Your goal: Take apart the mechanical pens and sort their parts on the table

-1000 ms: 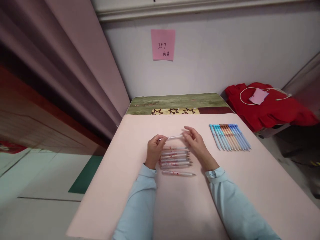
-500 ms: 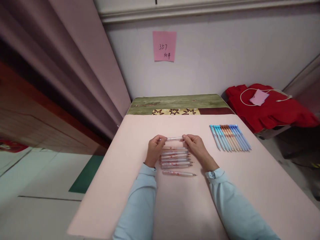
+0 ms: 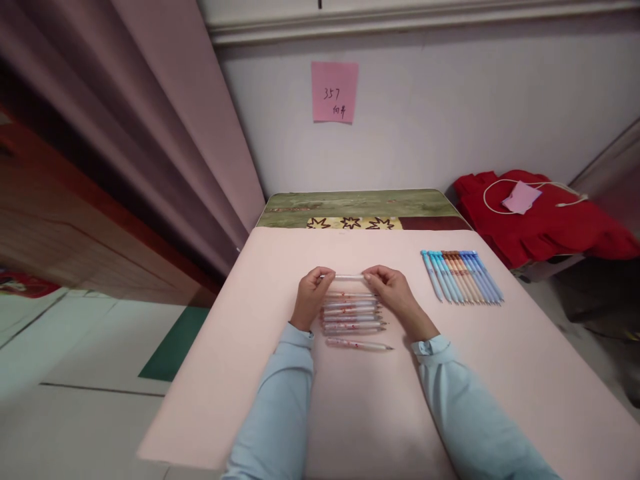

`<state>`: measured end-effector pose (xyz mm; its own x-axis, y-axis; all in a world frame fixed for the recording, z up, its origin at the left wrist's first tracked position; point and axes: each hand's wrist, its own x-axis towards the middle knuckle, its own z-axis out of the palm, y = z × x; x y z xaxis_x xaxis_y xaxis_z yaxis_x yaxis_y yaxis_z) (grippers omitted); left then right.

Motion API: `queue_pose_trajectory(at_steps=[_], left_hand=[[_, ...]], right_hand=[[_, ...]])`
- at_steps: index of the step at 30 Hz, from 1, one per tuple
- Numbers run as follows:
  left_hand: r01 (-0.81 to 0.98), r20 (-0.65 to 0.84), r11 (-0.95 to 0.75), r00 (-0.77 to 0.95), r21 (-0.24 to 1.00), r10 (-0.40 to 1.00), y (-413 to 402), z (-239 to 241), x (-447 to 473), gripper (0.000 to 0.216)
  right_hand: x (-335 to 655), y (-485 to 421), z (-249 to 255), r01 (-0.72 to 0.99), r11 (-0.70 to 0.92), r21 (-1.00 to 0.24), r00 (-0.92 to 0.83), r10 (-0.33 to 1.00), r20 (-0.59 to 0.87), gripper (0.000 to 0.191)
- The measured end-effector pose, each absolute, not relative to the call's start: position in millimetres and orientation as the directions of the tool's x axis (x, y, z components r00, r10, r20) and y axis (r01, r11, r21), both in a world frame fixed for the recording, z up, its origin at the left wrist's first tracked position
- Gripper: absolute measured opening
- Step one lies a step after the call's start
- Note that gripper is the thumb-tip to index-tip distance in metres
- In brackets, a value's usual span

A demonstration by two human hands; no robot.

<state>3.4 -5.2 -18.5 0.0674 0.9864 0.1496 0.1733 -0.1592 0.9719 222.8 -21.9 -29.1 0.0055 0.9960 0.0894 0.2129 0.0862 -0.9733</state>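
Note:
Between both hands a pale, whitish pen (image 3: 349, 277) is held level by its two ends. My left hand (image 3: 312, 297) pinches its left end, and my right hand (image 3: 393, 290) pinches the right one; the fingers cover both tips. Just below lies a row of similar pale pens (image 3: 353, 311) with reddish prints, side by side, their points to the right. The left ends of some are hidden by my left hand. A single pen (image 3: 359, 345) of the same look rests apart, nearer to me.
At the right of the pink-covered table (image 3: 500, 373) lies a neat row of blue and brown pens (image 3: 463, 277). Beyond the table's right edge is a red cloth (image 3: 565, 230) with a white cable (image 3: 493, 205) and a pink note (image 3: 521, 197). A pink paper (image 3: 335, 92) hangs on the wall.
Both hands keep hold of the same pen in nearly the same place; its printed marks show less now, as if it has turned slightly. The whole view has shifted a little.

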Motion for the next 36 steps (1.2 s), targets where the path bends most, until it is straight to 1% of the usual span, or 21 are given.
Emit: queue_pose_trajectory(at_steps=[2,9,11,13,15,18,21,23,25,27,29,33,36], left_hand=[[0.183,0.158,-0.166,0.056,0.969,0.986,-4,-19,3,0.024],[0.160,0.162,-0.169,0.057,0.972,0.985,-1,-25,1,0.023],[0.161,0.167,-0.175,0.061,0.971,0.984,-1,-26,0,0.026],[0.173,0.181,-0.188,0.058,0.967,0.982,-1,-28,0,0.031],[0.214,0.206,-0.212,0.049,0.954,0.977,-1,-30,0,0.031],[0.340,0.262,-0.259,0.038,0.904,0.964,0,-33,2,0.026],[0.469,0.348,-0.321,0.032,0.823,0.937,1,-33,2,0.029],[0.524,0.390,-0.335,0.005,0.783,0.921,2,-32,0,0.028],[0.551,0.380,-0.309,-0.015,0.775,0.925,1,-28,-5,0.019],[0.568,0.333,-0.283,0.018,0.773,0.943,-1,-24,-10,0.012],[0.601,0.287,-0.287,0.099,0.746,0.953,-4,-19,-14,0.011],[0.692,0.208,-0.307,0.226,0.654,0.952,-10,-11,-14,0.006],[0.679,0.201,-0.331,0.266,0.656,0.943,-11,-9,-12,0.008]], right_hand=[[224,-21,-32,0.179,0.099,-0.979,0.020,0.994,0.104,0.035],[228,-15,-42,0.167,0.106,-0.980,0.092,0.988,0.122,0.029],[230,-16,-42,0.235,0.122,-0.964,0.115,0.982,0.152,0.030],[234,-16,-41,0.353,0.113,-0.929,0.137,0.976,0.171,0.032],[237,-17,-39,0.486,0.097,-0.869,0.143,0.971,0.189,0.029],[239,-16,-37,0.649,0.133,-0.749,0.114,0.957,0.268,0.022],[237,-17,-33,0.743,0.165,-0.649,0.096,0.933,0.347,0.023],[236,-19,-29,0.756,0.146,-0.638,0.110,0.933,0.344,0.024],[237,-23,-25,0.736,0.131,-0.665,0.070,0.961,0.267,0.021],[239,-26,-20,0.716,0.143,-0.683,-0.043,0.986,0.161,0.018],[241,-28,-16,0.708,0.181,-0.682,-0.153,0.983,0.102,0.013],[242,-28,-15,0.671,0.276,-0.688,-0.257,0.957,0.133,0.007],[240,-27,-18,0.654,0.263,-0.709,-0.217,0.964,0.157,0.010]])
